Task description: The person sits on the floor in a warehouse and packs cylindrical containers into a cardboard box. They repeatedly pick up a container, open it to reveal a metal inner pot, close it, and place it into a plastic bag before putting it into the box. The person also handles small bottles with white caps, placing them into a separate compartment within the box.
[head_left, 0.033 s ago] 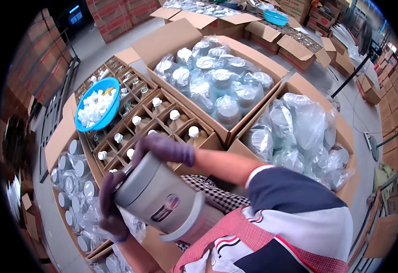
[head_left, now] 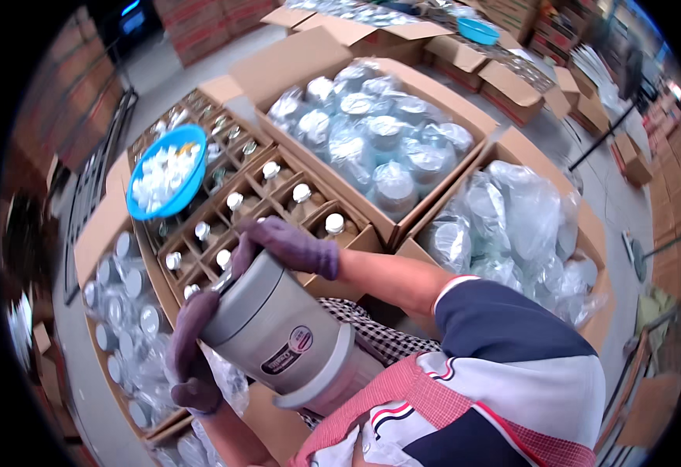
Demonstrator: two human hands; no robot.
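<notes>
A grey cylindrical canister with a lid [head_left: 278, 327] is tilted against my front, its lid end pointing up and left. It has a pale ring around its lower part and a dark label on the side. My right hand [head_left: 290, 247], in a purple-grey knitted glove, is closed over the far edge of the lid. Along the lid's left side lies my left hand [head_left: 193, 350], gloved the same way, with its fingertips at a small metal piece on the rim. Between them the two hands hold the canister. Its base is partly hidden by my clothing.
Beyond the canister a divided carton [head_left: 239, 167] holds white-capped bottles. On it rests a blue basin [head_left: 200, 183] of white caps. Open cartons of plastic-wrapped jars stand behind [head_left: 391, 229], at right [head_left: 589, 226] and at left [head_left: 84, 268]. A stand [head_left: 601, 138] rises at the far right.
The canister has turned slightly in my hands, and its label shows more sharply. My right hand sits a little farther right and up. Both hands keep hold.
</notes>
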